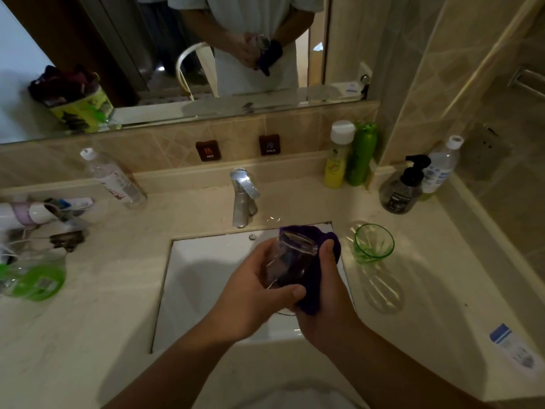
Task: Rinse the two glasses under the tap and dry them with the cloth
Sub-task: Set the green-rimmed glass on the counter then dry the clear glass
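Left hand (259, 286) grips the clear glass (290, 261) over the sink (206, 290) to steady it; right hand (321, 299) clutches the purple cloth (312, 278) around it (drying, likely). Green glass (373, 243) waits on the counter's (427, 290) right side by the sink edge.

Clear glass (290, 258) in purple cloth (317, 278); green glass (373, 243) upright.
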